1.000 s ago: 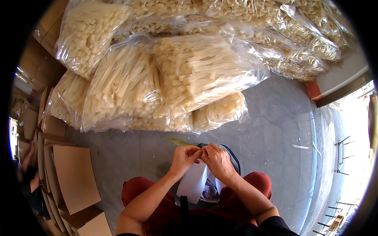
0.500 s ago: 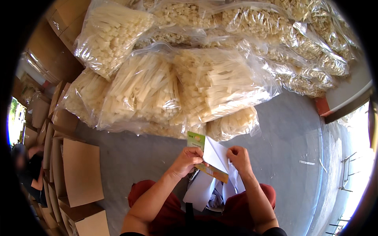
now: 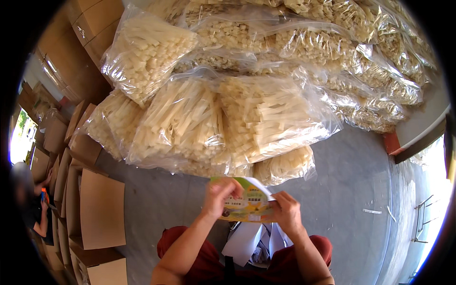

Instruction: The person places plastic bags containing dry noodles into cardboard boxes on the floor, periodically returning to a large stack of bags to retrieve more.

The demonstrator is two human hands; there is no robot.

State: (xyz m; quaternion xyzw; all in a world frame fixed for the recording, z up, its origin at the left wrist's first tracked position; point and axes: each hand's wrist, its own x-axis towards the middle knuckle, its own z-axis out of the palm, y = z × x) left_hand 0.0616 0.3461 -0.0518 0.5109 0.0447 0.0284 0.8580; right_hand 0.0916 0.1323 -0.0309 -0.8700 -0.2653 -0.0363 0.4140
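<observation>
Between my hands, above my lap, is a green and yellow printed sheet (image 3: 251, 203) with a white back. My left hand (image 3: 219, 198) is closed on its left part, fingers curled over the upper edge and slightly blurred. At the other end, my right hand (image 3: 287, 213) pinches the right edge. The printed face is turned up toward me, and a strip of the white back shows along the upper right. Below it, between my knees, white paper sheets (image 3: 243, 243) lie in a loose pile, with crumpled greyish material among them.
Clear plastic bags of pale flat strips (image 3: 280, 111) are heaped in front of me. Open cardboard boxes (image 3: 102, 209) stand along the left, where another person (image 3: 31, 204) holds something orange and blue. Grey floor (image 3: 346, 190) extends to the right, near a red block (image 3: 392, 143).
The printed sheet has turned from an angled, partly white-side view to its printed face. My left hand has shifted slightly left and my right hand down. The whole view has tilted slightly.
</observation>
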